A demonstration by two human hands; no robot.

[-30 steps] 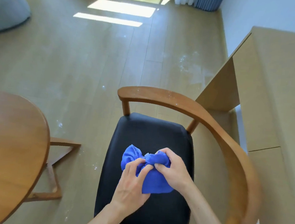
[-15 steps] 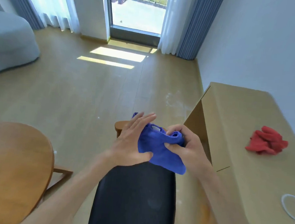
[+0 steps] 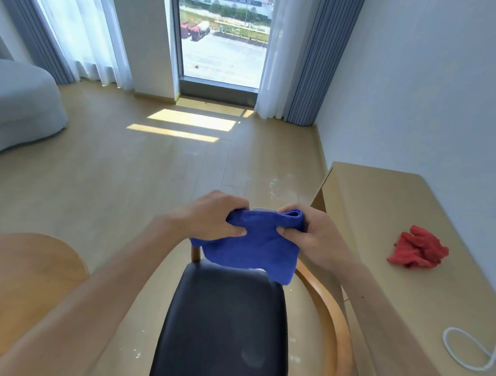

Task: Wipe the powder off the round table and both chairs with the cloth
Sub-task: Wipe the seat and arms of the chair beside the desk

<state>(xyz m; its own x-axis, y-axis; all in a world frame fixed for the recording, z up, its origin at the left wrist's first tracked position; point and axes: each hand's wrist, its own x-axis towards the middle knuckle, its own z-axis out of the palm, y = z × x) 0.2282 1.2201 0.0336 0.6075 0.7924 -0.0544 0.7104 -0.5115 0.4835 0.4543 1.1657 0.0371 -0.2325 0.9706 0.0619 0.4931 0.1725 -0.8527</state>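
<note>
**Blue cloth held in both hands above the chair**

The left hand [image 3: 208, 219] and right hand [image 3: 315, 237] each pinch the top edge of the blue cloth [image 3: 254, 247], thumbs in front and fingers closed behind. The cloth hangs clear above the chair [image 3: 224, 328], its lower edge just over the back of the black seat. The round table [image 3: 16, 282] lies lower left, apart from the chair. White specks mark the floor [image 3: 122, 184] near the chair. A red rag [image 3: 418, 248] lies on the sideboard [image 3: 387, 216] at right.
</note>
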